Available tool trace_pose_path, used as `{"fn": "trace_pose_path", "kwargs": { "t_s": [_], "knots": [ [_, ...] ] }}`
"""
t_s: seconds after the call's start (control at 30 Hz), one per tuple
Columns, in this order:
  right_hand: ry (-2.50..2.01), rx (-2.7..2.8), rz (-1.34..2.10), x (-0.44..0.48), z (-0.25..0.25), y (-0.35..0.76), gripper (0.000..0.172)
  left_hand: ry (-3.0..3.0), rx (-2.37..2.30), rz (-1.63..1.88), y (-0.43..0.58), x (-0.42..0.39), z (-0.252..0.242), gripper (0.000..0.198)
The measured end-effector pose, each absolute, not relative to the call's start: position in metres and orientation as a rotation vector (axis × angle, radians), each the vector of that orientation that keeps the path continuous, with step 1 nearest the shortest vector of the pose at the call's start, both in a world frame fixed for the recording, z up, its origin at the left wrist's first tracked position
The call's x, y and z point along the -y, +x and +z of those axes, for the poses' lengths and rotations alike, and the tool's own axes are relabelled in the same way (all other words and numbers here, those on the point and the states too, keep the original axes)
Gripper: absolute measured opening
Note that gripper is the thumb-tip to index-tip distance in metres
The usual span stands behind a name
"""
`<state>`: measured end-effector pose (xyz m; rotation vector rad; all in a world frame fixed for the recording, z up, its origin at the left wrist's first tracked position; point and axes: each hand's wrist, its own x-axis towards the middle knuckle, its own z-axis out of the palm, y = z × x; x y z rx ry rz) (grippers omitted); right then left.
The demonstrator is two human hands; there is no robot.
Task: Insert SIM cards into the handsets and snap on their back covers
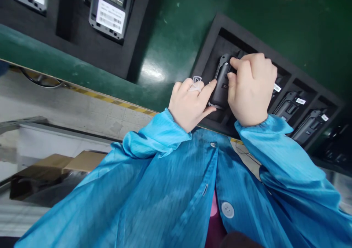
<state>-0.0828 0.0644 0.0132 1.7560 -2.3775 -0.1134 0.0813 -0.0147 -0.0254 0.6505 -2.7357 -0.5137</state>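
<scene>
A black rugged handheld device (221, 90) lies tilted in a compartment of the dark foam tray (233, 32), its back facing up with partly hidden lettering. Along its left edge, my left hand (189, 100) has its index finger and thumb against the casing, the other fingers bent. A pale clear ring-like band shows on one of those fingers. My right hand (251, 88) is curled over the device's right side, thumb and index finger pressing near its upper part. The rest of the right fingers' contact is hidden beneath the hand.
More handheld devices with white tags, including one device (310, 125), sit in the compartments to the right. At upper left, another foam tray (90, 53) holds open-backed devices with labels (110, 16). A green tabletop (170, 39) edged in yellow-black tape lies underneath; cardboard boxes (82, 161) stand below left.
</scene>
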Motion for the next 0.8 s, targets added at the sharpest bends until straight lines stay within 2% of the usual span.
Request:
{"fn": "trace_pose_path", "kwargs": {
  "t_s": [0.13, 0.3, 0.47, 0.67, 0.8],
  "knots": [
    [1.663, 2.359, -0.109, -0.064, 0.008, -0.078, 0.041, 0.608, 2.716, -0.528, 0.083, 0.016, -0.026, 0.066],
    [1.590, 2.396, -0.088, -0.060, 0.008, -0.068, 0.033, 0.637, 2.740, -0.604, 0.083, 0.016, -0.023, 0.066],
    [1.614, 2.381, -0.046, -0.066, 0.006, -0.065, 0.042, 0.656, 2.791, -0.599, 0.081, 0.016, -0.021, 0.070],
    [1.606, 2.429, 0.034, -0.071, -0.003, -0.061, 0.043, 0.627, 2.772, -0.642, 0.078, 0.020, -0.019, 0.072],
    [1.661, 2.519, 0.252, -0.066, 0.001, -0.065, 0.035, 0.637, 2.582, -0.834, 0.083, 0.030, -0.021, 0.070]
  ]
}}
